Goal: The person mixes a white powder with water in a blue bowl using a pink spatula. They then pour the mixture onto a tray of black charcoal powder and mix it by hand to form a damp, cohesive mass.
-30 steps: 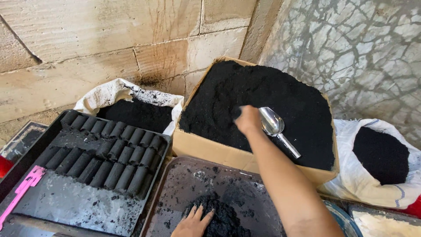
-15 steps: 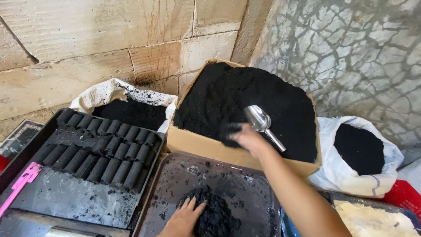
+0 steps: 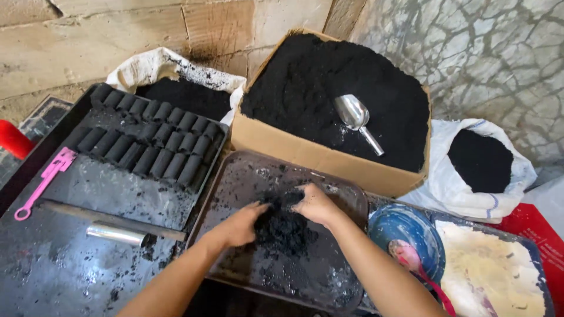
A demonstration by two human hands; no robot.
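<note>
right hand (image 3: pixel 314 204) left scoop (image 3: pixel 356 119), fingertips buried in black powder (image 3: pixel 282 226)

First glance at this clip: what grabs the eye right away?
Both hands, left hand and right hand, are sunk into a heap of black powder on a dark tray at centre. Behind it a cardboard box brims with the same powder, a metal scoop lying on top. To the left, rows of black cylinders fill another tray.

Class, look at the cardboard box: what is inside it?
The cardboard box is heaped with black powder, and a metal scoop lies on top. Whatever lies beneath the powder's surface is covered.
</note>
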